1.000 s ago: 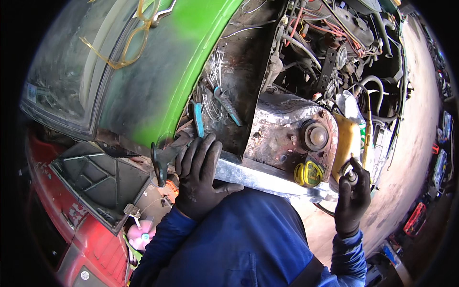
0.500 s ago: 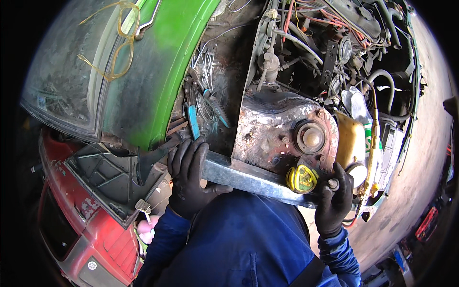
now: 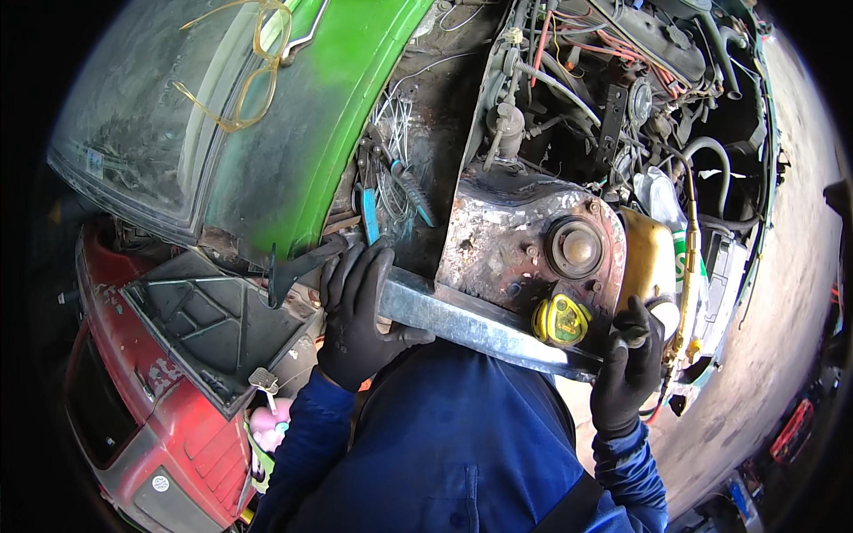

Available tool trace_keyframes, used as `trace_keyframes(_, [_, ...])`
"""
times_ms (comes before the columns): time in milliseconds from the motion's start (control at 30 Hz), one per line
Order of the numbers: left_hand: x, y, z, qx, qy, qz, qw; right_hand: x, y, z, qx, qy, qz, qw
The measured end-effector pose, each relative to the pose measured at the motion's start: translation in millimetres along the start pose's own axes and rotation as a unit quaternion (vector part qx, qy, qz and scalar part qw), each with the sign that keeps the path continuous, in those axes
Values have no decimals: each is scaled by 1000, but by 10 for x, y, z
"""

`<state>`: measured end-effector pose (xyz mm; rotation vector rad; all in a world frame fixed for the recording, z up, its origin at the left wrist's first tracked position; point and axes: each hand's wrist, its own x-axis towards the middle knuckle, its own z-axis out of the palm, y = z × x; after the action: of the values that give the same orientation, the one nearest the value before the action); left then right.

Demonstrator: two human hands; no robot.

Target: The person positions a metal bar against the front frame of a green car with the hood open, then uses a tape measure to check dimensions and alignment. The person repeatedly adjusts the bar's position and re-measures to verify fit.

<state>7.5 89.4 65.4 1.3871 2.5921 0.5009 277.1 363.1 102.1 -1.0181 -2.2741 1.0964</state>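
A long silver sheet-metal strip (image 3: 462,322) lies along the near edge of the engine bay, in front of my body. My left hand (image 3: 360,311), in a dark glove, lies over the strip's left end with fingers stretched out and thumb apart. At the other end, my gloved right hand (image 3: 626,373) is closed, thumb against curled fingers, around a small grey round-ended piece (image 3: 634,337); its exact kind is unclear. A yellow tape measure (image 3: 562,320) sits at the strip's far edge, left of my right hand. Behind it rises a worn metal strut tower (image 3: 498,233).
Blue-handled pliers (image 3: 370,209) and loose wires lie beyond my left hand. Glasses (image 3: 240,93) rest by the windscreen of the green car body (image 3: 355,115). A yellowed reservoir (image 3: 647,253) and hoses stand right. A red vehicle (image 3: 191,391) is at left.
The view has shifted slightly, so the car appears a little further right on the left side. My right fingers have curled more over the small grey piece. My left hand stays on the strip.
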Motion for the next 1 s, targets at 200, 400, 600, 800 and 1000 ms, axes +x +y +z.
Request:
trace_keyframes(200, [2,-3,3,-4,25,12,1000,25,-97,-64,88,39,38,995])
trace_keyframes(400, [-35,46,-5,-40,64,39,996,172,-185,-257,51,107,6,993])
trace_keyframes(600, [-305,353,-181,-168,85,123,974,85,-297,-325,36,101,47,993])
trace_keyframes(800, [-328,628,-144,-374,-144,98,911,-36,-247,-268,85,60,78,991])
trace_keyframes(1000, [-209,534,-206,-424,-296,96,851,-26,-199,-182,62,17,72,995])
